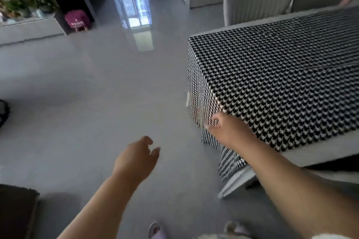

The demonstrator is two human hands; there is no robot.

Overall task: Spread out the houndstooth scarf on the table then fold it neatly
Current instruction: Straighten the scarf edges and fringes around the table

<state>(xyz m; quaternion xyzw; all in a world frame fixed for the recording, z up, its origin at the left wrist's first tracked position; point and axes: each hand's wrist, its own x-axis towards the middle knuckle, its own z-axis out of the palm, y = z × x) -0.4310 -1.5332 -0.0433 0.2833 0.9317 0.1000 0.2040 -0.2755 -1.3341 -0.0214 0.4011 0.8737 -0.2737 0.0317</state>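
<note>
**Scarf laid over counter end, right hand at the corner**

Houndstooth scarf (281, 75) lies spread flat across the top of the counter (314, 154), covering most of the visible surface. Its left end drapes over the counter's left edge and hangs down toward the floor (87, 87). A strip of bare grey counter shows along the near edge, below the scarf.

Right hand (225, 128) is at the near-left corner of the counter, right where the scarf turns over the edge. Fingers curled against the hanging fabric, thumb pointing up; looks like a pinch on the scarf, but the fingertips are blurred, so the grip is not certain. Right forearm reaches in from lower right across the counter corner.

Left hand (138, 158) hangs in the air over the floor, well apart from the scarf, fingers loosely curled, holding nothing.

Beyond the counter: two pale upholstered chairs (258, 0) pushed up to the far side. A dark red stool (77, 20) stands by a dark wall at upper left, plants (29, 4) on a low ledge beside it. Slippers (155, 230) at the bottom edge. Whole frame is motion-blurred.
</note>
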